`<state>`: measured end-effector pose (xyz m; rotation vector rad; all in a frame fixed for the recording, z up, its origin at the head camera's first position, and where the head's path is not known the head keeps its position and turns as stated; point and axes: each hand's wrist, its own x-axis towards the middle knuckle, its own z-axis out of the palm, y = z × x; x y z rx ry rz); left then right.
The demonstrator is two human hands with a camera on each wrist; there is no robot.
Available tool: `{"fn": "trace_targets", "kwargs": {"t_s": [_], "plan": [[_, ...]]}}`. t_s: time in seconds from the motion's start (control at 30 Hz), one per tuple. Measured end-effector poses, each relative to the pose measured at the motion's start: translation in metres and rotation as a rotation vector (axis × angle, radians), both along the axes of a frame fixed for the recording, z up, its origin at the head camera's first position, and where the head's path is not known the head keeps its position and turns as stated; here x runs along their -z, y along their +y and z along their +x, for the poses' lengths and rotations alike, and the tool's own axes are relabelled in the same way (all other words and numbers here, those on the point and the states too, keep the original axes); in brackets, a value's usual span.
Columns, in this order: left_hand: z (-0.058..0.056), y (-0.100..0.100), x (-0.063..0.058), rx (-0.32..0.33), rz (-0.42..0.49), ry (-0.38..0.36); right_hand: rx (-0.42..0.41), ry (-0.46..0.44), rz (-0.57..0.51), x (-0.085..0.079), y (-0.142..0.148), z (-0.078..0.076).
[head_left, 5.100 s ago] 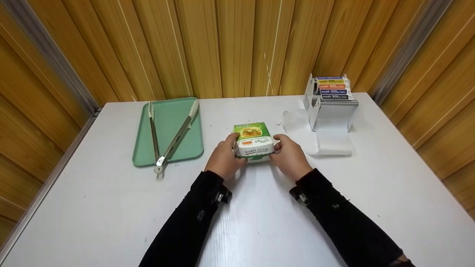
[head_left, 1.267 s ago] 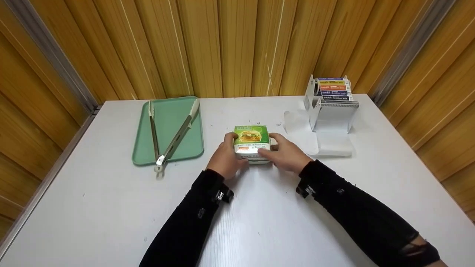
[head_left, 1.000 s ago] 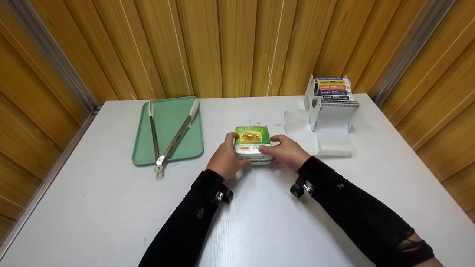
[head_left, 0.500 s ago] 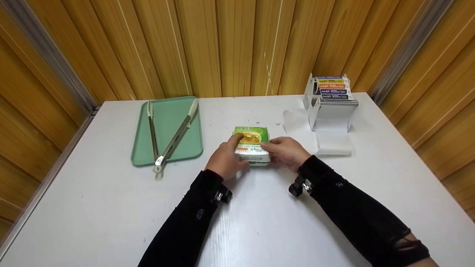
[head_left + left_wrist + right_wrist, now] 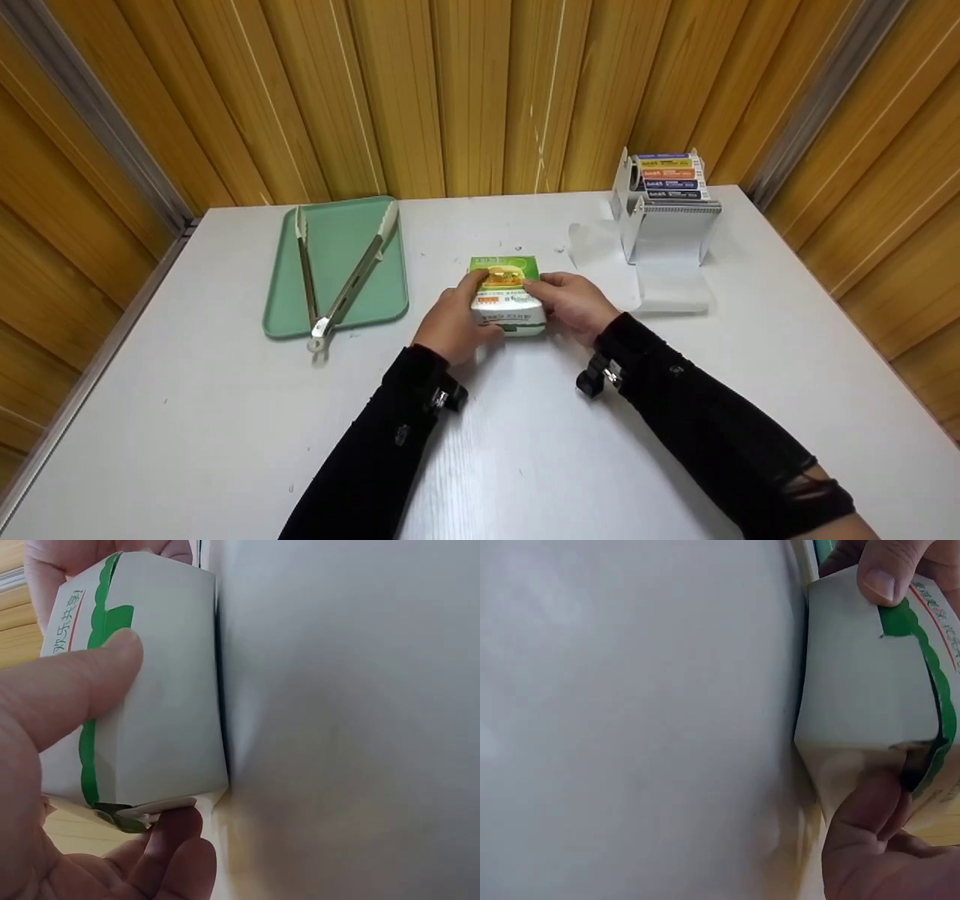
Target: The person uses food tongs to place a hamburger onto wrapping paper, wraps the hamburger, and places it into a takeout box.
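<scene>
A green-and-white cardboard burger box [image 5: 506, 306] with a burger picture on its lid stands on the white table between both hands. My left hand [image 5: 452, 324] holds its left side. In the left wrist view, the thumb [image 5: 124, 652] presses on the front by the green tab, and curled fingers lie at the side below. Gripping the right side is my right hand [image 5: 579, 306], its thumb on the lid's edge. The right wrist view shows its fingers [image 5: 874, 802] at the side seam, where a dark gap shows between lid and base [image 5: 855, 682]. The far side is hidden.
Open metal tongs [image 5: 358, 279] with pale tips lie across a green tray [image 5: 337, 247] at the left. At the back right stands a metal holder with colourful label rolls [image 5: 670, 176], a white paper strip [image 5: 675, 291] trailing from it. Wood-patterned panels [image 5: 472, 97] enclose the table.
My right thumb has gone from the box's front up onto the lid, and the right fingers have shifted along the side. The left fingers have moved onto the lid's left edge.
</scene>
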<state>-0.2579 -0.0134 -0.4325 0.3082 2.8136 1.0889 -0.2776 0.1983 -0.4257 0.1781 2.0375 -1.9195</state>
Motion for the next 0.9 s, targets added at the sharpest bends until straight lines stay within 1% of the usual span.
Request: {"fn": "trace_targets", "kwargs": {"t_s": [0.07,0.13,0.33,0.43,0.6,0.7,0.83,0.9], "plan": [[0.0003,-0.0004,0.0008,-0.003,0.008,-0.005,0.002,0.002,0.005,0.0015,0.0023,-0.0011],[0.0007,-0.0007,0.0013,-0.008,0.019,-0.01,0.005,0.007,-0.015,0.0032,0.0035,-0.0018],[0.0021,-0.0014,0.0017,-0.026,0.044,-0.033,0.051,0.023,-0.152,0.0056,-0.0001,-0.002],[0.0024,-0.0014,0.002,-0.015,0.054,-0.034,0.06,0.028,-0.202,0.0056,-0.002,-0.0013],[0.002,-0.0013,0.0026,0.018,0.058,-0.019,0.045,0.006,-0.211,0.0051,-0.0001,-0.0005],[0.0016,-0.0007,0.0022,0.026,0.048,-0.013,0.039,-0.013,-0.145,0.0041,0.0018,0.0005],[0.0014,0.0002,0.0019,0.03,0.04,-0.014,0.03,-0.006,0.039,0.002,0.0031,0.0034],[0.0013,0.0007,0.0023,0.036,0.037,-0.009,0.011,0.006,0.121,0.0019,0.0046,0.0051]]}}
